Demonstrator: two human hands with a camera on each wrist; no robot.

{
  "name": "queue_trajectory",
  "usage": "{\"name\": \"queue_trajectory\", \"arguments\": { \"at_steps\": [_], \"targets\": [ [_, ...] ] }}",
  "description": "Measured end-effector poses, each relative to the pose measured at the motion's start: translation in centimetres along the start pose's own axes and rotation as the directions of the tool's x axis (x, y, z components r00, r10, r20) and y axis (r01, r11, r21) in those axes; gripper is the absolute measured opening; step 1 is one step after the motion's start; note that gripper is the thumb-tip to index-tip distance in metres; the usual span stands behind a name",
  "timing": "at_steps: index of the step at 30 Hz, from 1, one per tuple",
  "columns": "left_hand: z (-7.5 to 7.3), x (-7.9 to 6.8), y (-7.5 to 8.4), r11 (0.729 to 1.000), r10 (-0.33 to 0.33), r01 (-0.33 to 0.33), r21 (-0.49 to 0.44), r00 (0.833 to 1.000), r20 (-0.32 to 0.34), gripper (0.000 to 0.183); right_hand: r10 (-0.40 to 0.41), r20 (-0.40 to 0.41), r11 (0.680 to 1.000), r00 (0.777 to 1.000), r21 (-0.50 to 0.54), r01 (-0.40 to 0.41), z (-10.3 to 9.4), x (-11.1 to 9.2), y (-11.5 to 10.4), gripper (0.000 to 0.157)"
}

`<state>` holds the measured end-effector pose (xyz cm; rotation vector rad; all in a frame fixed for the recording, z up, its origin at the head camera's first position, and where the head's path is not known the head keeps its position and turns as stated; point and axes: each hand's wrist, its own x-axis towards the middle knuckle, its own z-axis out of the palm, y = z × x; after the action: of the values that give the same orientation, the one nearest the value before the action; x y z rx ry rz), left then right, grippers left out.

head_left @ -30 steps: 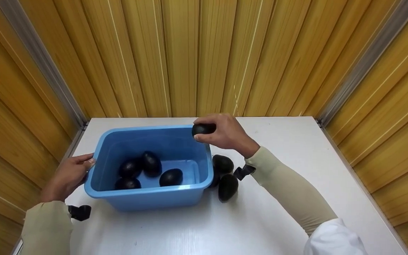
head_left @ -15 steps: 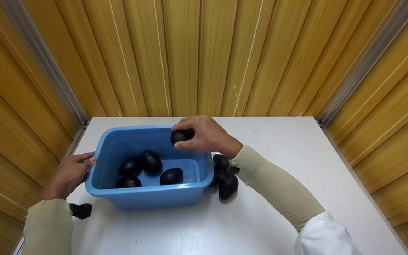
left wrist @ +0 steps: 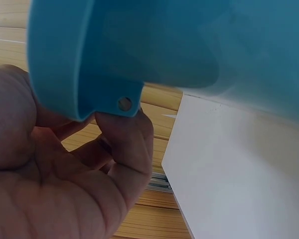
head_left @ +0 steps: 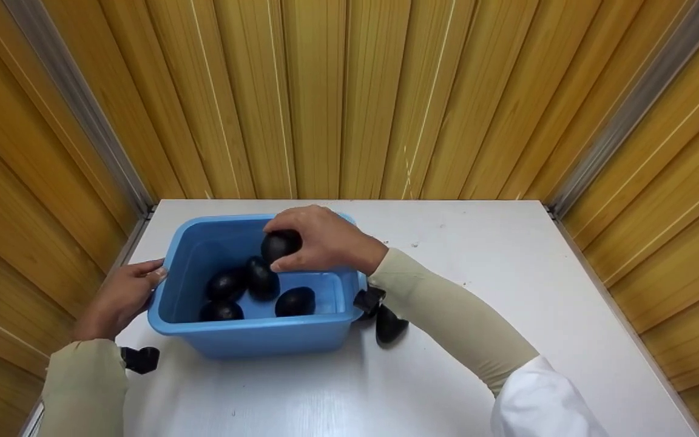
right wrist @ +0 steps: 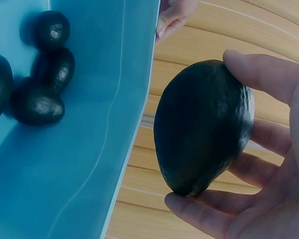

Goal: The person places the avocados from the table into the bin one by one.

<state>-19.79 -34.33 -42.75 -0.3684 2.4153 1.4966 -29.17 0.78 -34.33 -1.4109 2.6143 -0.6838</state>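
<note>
My right hand (head_left: 328,241) pinches a dark avocado (head_left: 279,246) between thumb and fingertips, above the inside of a blue plastic tub (head_left: 264,341). The right wrist view shows this avocado (right wrist: 202,127) whole, with the thumb at one end and fingers at the other. My left hand (head_left: 120,297) grips the tub's left rim; in the left wrist view its fingers curl beneath the rim (left wrist: 55,59) beside a tab with a hole. Several avocados lie on the tub floor, one (head_left: 295,301) apart from a cluster (head_left: 226,285) at the left.
Outside the tub's right wall, another avocado (head_left: 391,326) lies on the white table (head_left: 446,388), with more dark fruit partly hidden by the right wrist's black camera mount (head_left: 369,299). Wood-patterned panels (head_left: 349,97) enclose the back and sides.
My right hand has carried the avocado leftward and slightly lower, from the tub's right rim to over its middle. The left hand keeps its grip on the rim.
</note>
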Motion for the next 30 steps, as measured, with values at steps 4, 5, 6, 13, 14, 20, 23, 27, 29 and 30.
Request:
{"name": "queue_trajectory", "arguments": {
  "at_steps": [4,5,6,13,14,20,23,27,29,30],
  "targets": [
    [0.1,-0.1,0.0,1.0,0.003,-0.003,-0.007,1.0,-0.007,0.061,-0.013,0.024,1.0,1.0,-0.005,0.013,0.4,0.4,-0.5,0.054],
    [0.1,-0.1,0.0,1.0,0.006,-0.006,-0.007,1.0,-0.009,0.061,-0.018,0.032,1.0,0.999,-0.013,0.018,0.4,0.5,-0.6,0.054],
    [0.1,-0.1,0.0,1.0,0.008,-0.008,-0.007,1.0,-0.01,0.061,-0.022,0.04,1.0,0.999,-0.018,0.022,0.5,0.6,-0.7,0.054],
    [0.2,-0.1,0.0,1.0,0.005,-0.005,-0.009,1.0,-0.011,0.06,-0.027,0.084,0.999,0.996,-0.045,0.03,0.8,1.1,-1.4,0.057],
    [0.2,-0.1,0.1,1.0,0.004,-0.004,-0.008,1.0,-0.01,0.06,-0.027,0.089,0.998,0.996,-0.05,0.031,0.8,1.2,-1.5,0.057],
    [0.1,-0.1,0.1,1.0,0.001,-0.001,-0.005,1.0,-0.001,0.061,-0.021,0.106,0.999,0.994,-0.031,0.025,1.0,1.5,-2.0,0.056],
    [0.1,-0.2,0.2,1.0,-0.005,0.005,-0.007,1.0,0.001,0.061,0.003,0.106,1.0,0.994,-0.009,-0.002,0.8,1.4,-1.8,0.056],
    [0.2,-0.2,0.2,1.0,-0.004,0.004,-0.006,1.0,-0.003,0.061,0.023,0.086,1.0,0.996,0.004,-0.023,0.6,0.9,-1.0,0.054],
    [0.2,-0.2,0.2,1.0,-0.005,0.005,-0.007,1.0,-0.004,0.061,0.027,0.073,1.0,0.997,0.01,-0.028,0.4,0.5,-0.4,0.053],
    [0.2,-0.2,0.2,1.0,-0.005,0.005,-0.009,1.0,-0.001,0.061,0.032,0.067,0.999,0.997,0.014,-0.033,0.3,0.4,-0.1,0.052]
  ]
}}
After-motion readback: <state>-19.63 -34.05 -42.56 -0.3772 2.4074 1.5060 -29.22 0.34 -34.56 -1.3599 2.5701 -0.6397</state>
